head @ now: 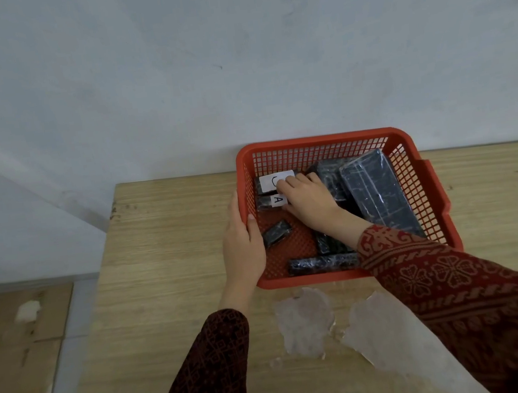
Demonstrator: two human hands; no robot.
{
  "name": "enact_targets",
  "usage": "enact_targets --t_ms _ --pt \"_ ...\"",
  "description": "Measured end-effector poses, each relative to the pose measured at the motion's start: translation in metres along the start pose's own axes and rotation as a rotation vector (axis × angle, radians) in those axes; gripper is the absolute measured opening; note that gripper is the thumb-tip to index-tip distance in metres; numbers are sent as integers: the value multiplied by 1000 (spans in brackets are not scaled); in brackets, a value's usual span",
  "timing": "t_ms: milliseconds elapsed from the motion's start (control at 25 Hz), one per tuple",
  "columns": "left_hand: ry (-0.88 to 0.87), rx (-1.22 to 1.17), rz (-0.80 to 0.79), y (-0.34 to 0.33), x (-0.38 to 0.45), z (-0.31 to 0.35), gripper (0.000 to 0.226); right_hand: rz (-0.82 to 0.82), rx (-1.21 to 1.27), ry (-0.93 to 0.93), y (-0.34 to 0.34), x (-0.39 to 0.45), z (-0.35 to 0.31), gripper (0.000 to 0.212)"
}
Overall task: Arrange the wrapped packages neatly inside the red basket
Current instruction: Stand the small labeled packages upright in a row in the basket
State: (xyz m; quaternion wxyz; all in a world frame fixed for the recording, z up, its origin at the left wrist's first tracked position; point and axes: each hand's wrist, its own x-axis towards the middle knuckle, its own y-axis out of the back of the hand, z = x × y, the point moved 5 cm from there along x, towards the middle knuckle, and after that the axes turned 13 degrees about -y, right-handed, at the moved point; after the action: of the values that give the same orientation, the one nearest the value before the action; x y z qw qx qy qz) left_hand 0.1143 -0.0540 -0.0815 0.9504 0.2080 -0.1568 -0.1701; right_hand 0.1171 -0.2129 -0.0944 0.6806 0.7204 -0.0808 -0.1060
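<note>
A red plastic basket stands on the wooden table against the wall. Several black wrapped packages lie inside it. A large package leans along the right side. Two small ones with white labels sit at the back left: the upper labelled package and the one marked "A". A small loose package lies at the left and a long thin package along the front wall. My left hand grips the basket's left rim. My right hand rests on the two labelled packages, fingers closed over their right ends.
The wooden table ends at the left, with floor and wooden boards below. Two patches of peeled surface mark the table in front of the basket. The wall is directly behind the basket.
</note>
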Motion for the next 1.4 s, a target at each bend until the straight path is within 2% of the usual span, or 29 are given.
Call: enact_targets --t_ms 160,240,320,400,520,720,920,1040,1200,1400 --pt "6 8 0 0 -1 0 51 49 0 -13 7 -1 1 32" --pt "7 5 6 0 -1 0 51 81 77 135 13 -8 -7 28" --pt "1 4 8 0 0 0 51 -5 156 328 13 -24 -18 26" --pt "-2 0 8 0 -1 0 51 -142 123 423 4 -39 -23 32" --pt "-1 -6 7 0 -1 0 51 -225 90 356 -5 -42 -19 43" --pt "13 21 6 2 -2 -1 52 -313 281 241 1 -29 -14 30" --pt "17 13 6 0 -1 -1 52 -201 202 218 4 -27 -8 28" --pt "17 15 12 -1 -1 -2 52 -165 262 189 2 -30 -8 20" --pt "13 29 11 -2 -1 -5 52 -164 159 161 -3 -30 -7 38" --pt "16 35 11 -2 -1 -4 52 -110 -21 136 -4 -27 -10 36"
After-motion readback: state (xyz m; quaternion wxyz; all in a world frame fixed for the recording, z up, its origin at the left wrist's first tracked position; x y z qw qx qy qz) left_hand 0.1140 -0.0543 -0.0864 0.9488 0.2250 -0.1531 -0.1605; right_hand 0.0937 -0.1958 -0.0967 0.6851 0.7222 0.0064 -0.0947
